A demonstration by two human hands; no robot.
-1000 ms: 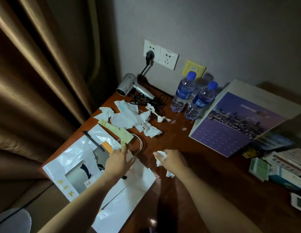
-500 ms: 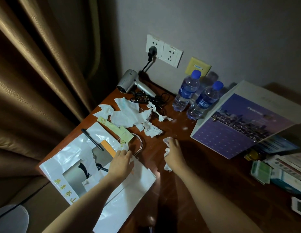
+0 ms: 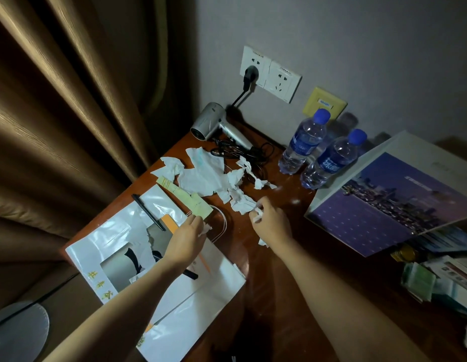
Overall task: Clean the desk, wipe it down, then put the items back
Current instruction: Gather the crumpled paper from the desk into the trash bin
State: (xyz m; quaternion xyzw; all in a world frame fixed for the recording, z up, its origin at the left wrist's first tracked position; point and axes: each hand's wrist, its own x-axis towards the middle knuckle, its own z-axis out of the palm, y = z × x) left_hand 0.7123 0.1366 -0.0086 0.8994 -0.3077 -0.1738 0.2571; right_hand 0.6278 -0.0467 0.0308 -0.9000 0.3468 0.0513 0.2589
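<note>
Your right hand [image 3: 272, 224] pinches crumpled white tissue scraps [image 3: 256, 214] over the reddish-brown wooden desk [image 3: 279, 296]; your left hand [image 3: 186, 239] grips a small white scrap [image 3: 205, 229] above the glossy white paper bag [image 3: 201, 291].

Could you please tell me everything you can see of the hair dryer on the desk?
The hair dryer is silver-grey, likely plastic, with a round barrel and a slim handle. It lies on its side at the desk's back corner by the wall. Its black cord lies tangled beside the handle; a black plug sits in the socket above. Neither hand touches it.
</note>
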